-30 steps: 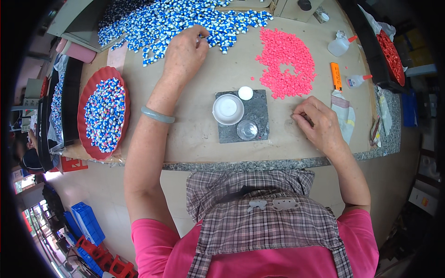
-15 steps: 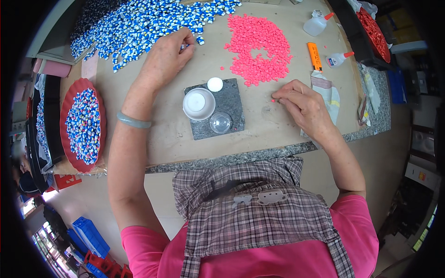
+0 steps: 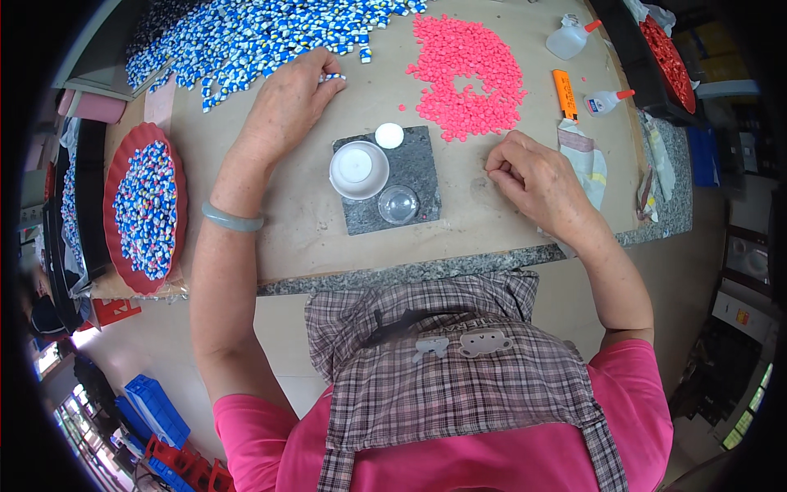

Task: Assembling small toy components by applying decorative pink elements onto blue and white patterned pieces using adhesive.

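Note:
My left hand (image 3: 288, 102), with a pale bangle on its wrist, is closed in a pinch on a small blue-and-white piece (image 3: 332, 77). It is beside the near edge of a spread of similar blue-and-white pieces (image 3: 246, 53). My right hand (image 3: 537, 176) is closed too, thumb and fingers together, below a pile of small pink pieces (image 3: 471, 61); whatever its fingertips hold is hidden. Between my hands lies a dark stone block (image 3: 410, 160). On it are a white dish (image 3: 358, 170), a round white lid-like disc (image 3: 389, 135) and a small clear dome-shaped cup (image 3: 398, 204).
A red scalloped tray (image 3: 115, 197) of blue-and-white pieces stands at the left. At the right are two red-tipped squeeze bottles, one larger (image 3: 567, 39) and one smaller (image 3: 601, 102), an orange box (image 3: 565, 94), a cloth (image 3: 586, 164) and a dark bin of red pieces (image 3: 656, 66). A granite table edge (image 3: 410, 275) runs in front.
The pink piece that showed at my right fingertips is out of sight, and those fingers are drawn together. My left hand still pinches near the blue-and-white spread. The whole view has shifted slightly.

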A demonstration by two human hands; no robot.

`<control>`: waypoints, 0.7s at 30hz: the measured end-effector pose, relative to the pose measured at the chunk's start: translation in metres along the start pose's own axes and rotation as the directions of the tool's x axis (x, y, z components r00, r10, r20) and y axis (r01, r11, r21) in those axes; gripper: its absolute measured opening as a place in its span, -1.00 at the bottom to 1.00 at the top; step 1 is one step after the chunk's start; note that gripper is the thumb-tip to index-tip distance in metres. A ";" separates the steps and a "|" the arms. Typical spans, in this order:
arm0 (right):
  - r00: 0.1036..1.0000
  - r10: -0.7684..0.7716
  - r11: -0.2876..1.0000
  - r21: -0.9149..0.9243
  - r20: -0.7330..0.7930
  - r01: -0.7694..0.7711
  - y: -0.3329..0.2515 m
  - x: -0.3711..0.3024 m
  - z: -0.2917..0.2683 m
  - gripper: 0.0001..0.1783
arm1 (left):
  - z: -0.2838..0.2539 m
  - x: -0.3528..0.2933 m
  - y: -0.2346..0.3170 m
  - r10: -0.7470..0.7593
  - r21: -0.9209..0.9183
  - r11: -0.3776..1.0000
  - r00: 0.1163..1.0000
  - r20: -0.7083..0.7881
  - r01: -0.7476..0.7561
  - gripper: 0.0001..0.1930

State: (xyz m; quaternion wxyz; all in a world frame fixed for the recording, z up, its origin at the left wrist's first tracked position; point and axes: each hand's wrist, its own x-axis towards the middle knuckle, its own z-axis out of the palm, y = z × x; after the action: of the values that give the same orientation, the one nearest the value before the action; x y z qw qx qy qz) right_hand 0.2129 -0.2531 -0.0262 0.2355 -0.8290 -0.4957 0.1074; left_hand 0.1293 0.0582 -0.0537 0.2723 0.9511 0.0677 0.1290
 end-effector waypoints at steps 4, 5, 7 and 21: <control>0.999 -0.004 0.999 0.033 0.040 0.002 -0.004 0.001 -0.003 -0.87 | -0.010 -0.016 0.006 -0.156 -0.220 0.966 0.984 -0.091 0.133 -0.78; 0.999 -0.011 0.999 0.037 0.042 0.009 -0.005 0.001 -0.003 -0.87 | -0.010 -0.022 0.002 -0.148 -0.328 0.940 0.979 -0.139 0.096 -0.78; 0.999 0.040 0.982 0.185 0.029 -0.044 -0.007 0.001 -0.004 -0.89 | -0.018 -0.035 0.014 -0.235 -0.459 0.874 0.966 -0.109 0.161 -0.80; 0.959 0.150 0.517 0.808 0.239 -0.282 -0.025 0.020 0.008 -0.85 | -0.019 -0.126 0.065 -0.533 -0.876 0.353 0.840 0.100 0.328 -0.81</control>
State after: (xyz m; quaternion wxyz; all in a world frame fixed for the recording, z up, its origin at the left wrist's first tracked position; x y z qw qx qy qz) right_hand 0.2004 -0.2232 -0.0199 0.5508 -0.6620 -0.2923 0.4159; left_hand 0.0074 -0.0120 -0.0296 0.7287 0.6081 0.2690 0.1642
